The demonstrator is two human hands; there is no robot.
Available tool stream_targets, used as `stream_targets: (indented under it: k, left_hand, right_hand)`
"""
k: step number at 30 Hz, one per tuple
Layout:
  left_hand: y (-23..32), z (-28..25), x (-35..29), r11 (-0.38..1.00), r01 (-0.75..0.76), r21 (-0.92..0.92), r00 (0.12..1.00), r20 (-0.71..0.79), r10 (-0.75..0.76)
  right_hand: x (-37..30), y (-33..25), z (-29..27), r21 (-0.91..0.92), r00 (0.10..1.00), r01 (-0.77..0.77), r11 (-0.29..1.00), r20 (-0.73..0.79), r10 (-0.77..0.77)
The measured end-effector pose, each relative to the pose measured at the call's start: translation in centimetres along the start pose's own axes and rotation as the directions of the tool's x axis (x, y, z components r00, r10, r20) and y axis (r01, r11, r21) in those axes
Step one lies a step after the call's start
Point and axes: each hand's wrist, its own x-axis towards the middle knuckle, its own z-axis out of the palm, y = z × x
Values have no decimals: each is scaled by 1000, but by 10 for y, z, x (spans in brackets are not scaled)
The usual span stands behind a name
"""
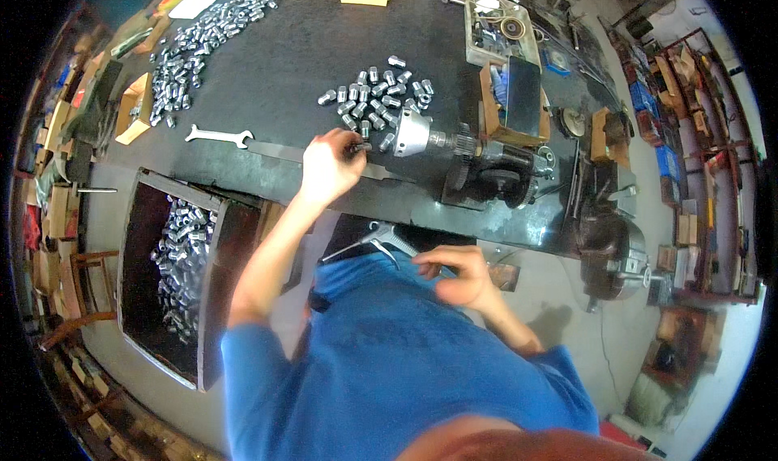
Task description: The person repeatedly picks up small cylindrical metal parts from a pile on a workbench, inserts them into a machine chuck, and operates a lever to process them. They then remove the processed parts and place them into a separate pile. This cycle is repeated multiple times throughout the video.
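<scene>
My left hand (331,167) is closed around a small dark metal piece (356,147), mostly hidden by the fingers, just left of a silver chuck (412,132). The chuck sits on a dark geared machine (494,169) at the bench's front edge. A loose group of shiny metal nuts (365,104) lies right behind the chuck. Held before my body, my right hand (460,276) has loosely bent fingers with the thumb apart, and nothing shows in it. Beside its fingertips is a grey air blow gun (385,238) on something dark at my waist.
An open-ended wrench (219,137) lies on the dark bench (275,72), with a larger spread of nuts (203,39) behind it. A wooden bin (212,299) of nuts stands lower left. At right are a parts tray (470,51), a cardboard box (527,132) and a vise (612,254).
</scene>
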Motion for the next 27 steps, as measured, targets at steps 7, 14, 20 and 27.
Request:
stream_targets:
  k: [7,14,20,27]
  left_hand:
    - [49,-43,-39,20,494,-869,816,456,-356]
    - [84,-39,-61,-297,552,-779,749,620,-233]
    - [92,-38,-60,-323,546,-773,743,625,-241]
    - [105,-37,-58,-170,570,-804,753,593,-286]
  right_hand:
    - [23,-21,2,-481,928,304,822,-45,-369]
    - [52,-29,25,-471,841,477,742,-2,-542]
    - [49,-29,25,-515,802,461,722,-105,-588]
    - [52,-27,17,-471,787,523,710,-53,-615]
